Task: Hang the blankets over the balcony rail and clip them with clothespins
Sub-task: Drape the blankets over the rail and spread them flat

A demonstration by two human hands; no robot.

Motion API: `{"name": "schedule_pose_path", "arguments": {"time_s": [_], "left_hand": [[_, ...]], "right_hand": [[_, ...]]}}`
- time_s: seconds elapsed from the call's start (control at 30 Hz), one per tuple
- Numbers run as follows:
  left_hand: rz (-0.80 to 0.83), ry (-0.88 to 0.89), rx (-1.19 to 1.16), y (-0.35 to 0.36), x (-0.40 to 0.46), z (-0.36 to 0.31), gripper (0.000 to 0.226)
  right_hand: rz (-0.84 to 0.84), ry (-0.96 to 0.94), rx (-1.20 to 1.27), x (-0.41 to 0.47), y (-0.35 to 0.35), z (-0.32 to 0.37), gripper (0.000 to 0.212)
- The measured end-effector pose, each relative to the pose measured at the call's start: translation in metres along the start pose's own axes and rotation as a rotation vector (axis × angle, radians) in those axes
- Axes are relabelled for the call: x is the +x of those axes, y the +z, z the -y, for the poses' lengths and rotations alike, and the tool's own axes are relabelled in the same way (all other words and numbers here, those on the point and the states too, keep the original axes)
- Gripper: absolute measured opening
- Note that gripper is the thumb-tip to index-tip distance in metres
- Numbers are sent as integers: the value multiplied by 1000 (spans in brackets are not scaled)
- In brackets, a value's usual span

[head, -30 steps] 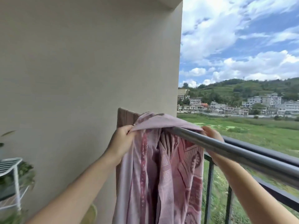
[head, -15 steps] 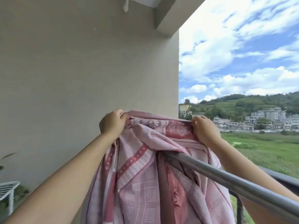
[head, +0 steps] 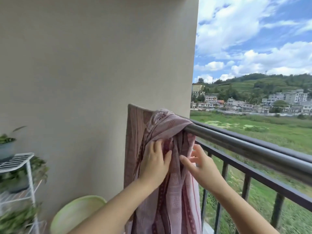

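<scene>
A pink patterned blanket [head: 175, 200] is draped in a bunch over the left end of the round metal balcony rail [head: 244, 147] and hangs down. A brown striped blanket [head: 135, 132] hangs behind it, next to the wall. My left hand [head: 155, 163] lies flat on the pink folds just below the rail, thumb pinching the cloth. My right hand [head: 200, 163] is beside it with fingers spread, fingertips touching the folds near the railing bars. No clothespin is in view.
A beige wall [head: 94, 73] stands close on the left. A white wire plant rack [head: 18, 164] with potted plants is at the lower left. A pale green basin [head: 76, 215] sits on the floor by the wall. Dark railing bars [head: 246, 188] run to the right.
Both hands have dropped from the blanket's top edge above the rail to the hanging folds below it. The blanket now lies bunched over the rail. The view tilted down.
</scene>
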State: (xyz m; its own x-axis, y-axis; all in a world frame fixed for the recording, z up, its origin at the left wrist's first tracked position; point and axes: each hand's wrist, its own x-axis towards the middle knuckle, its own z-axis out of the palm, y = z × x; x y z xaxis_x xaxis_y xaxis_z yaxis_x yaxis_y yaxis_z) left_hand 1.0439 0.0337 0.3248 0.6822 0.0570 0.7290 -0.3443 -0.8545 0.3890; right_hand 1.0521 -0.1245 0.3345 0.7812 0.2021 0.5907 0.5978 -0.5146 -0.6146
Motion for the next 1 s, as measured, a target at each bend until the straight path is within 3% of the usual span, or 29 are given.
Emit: {"name": "schedule_pose_path", "arguments": {"time_s": [0.03,0.1,0.2,0.3,0.43,0.53,0.6,0.67,0.73,0.8,0.87,0.93,1.0], "left_hand": [[-58,-47,-7,-2,7,1,67],[-116,-82,37,-8,24,0,55],[-37,-79,8,-21,49,1,16],[-32,-81,-239,-44,60,-1,23],[-258,15,-442,-93,66,-40,37],[-140,28,-802,-126,84,-73,40],[16,-89,-974,-131,106,-71,32],[40,-266,-952,-113,124,-47,28],[36,-376,-679,-79,125,-15,29],[18,-417,-391,-51,110,7,23],[-144,-308,-322,-42,83,2,13],[-376,-29,-287,-47,49,-22,3],[-357,294,-161,-48,19,-48,11]], "right_hand": [[-74,0,-44,0,0,-1,8],[-245,60,-37,5,-10,-3,20],[-441,73,153,21,-44,6,24],[-557,-73,81,50,-85,30,21],[-682,-284,-5,74,-131,69,21],[-844,-341,-95,91,-157,83,26],[-725,-205,-183,110,-162,72,27],[-385,11,-338,120,-149,47,27],[-78,141,-495,111,-123,18,32],[-19,97,-453,88,-102,3,35],[75,-39,-121,62,-97,3,31],[269,-131,205,29,-100,15,40],[387,-170,236,4,-95,20,46]]}}
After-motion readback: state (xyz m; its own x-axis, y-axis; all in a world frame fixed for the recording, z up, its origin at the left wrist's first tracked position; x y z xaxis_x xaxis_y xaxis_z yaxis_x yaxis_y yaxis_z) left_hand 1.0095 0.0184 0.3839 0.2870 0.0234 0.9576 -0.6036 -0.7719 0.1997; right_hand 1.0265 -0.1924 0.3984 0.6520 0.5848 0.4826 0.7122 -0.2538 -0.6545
